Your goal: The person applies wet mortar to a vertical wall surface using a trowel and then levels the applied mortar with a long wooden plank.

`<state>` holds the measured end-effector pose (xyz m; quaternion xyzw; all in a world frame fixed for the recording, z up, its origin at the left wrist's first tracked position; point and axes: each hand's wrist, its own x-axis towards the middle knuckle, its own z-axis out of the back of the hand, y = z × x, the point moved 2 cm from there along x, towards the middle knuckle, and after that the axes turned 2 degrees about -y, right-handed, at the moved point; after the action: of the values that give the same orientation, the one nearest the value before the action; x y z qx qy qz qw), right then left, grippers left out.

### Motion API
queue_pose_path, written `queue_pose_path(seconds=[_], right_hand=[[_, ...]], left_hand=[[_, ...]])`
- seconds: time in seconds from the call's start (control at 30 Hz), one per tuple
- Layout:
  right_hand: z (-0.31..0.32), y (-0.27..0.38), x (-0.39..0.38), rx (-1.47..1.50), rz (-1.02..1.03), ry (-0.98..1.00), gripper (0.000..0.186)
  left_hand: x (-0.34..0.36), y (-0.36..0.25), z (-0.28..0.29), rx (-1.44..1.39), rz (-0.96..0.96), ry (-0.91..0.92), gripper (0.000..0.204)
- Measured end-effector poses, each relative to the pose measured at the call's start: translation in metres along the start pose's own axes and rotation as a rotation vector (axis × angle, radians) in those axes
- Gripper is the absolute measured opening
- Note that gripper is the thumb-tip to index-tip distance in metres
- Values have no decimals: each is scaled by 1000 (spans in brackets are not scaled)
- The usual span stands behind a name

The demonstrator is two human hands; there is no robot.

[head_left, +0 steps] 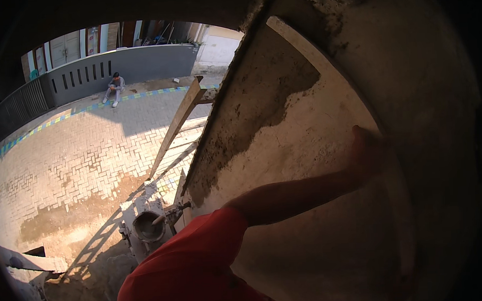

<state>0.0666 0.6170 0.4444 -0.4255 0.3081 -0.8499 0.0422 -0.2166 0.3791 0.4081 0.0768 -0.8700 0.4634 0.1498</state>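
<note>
My left arm, in a red sleeve, reaches across to the right. The left hand (367, 151) is closed on the edge of a long, pale straightedge (323, 66), with the thumb side showing. This straightedge lies against a plastered wall (300, 148) and looks curved in the fisheye view. Dark, wet-looking mortar (265, 90) covers the wall's upper left part, while lighter plaster lies below it. Near the straightedge's lower end, a dim reddish shape may be my right hand (402, 287); its fingers are lost in shadow.
Below on the left, a bucket (148, 226) with a handled tool in it stands on pale boards. A slanted wooden post (176, 126) rises beside the wall's edge. Far down, a person (114, 90) sits by a grey fence (140, 66) along a paved lane (79, 152).
</note>
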Motion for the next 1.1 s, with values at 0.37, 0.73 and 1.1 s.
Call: queue_pose_path(seconds=[0.37, 0.73, 1.1], right_hand=[[-30, 29, -17, 112, 260, 49, 63], [-29, 21, 3, 93, 133, 127, 69], [-22, -22, 14, -98, -45, 201, 53]], left_hand=[[-52, 82, 89, -308, 291, -134, 61], [-27, 63, 78, -335, 195, -121, 62], [35, -23, 24, -229, -85, 22, 65]])
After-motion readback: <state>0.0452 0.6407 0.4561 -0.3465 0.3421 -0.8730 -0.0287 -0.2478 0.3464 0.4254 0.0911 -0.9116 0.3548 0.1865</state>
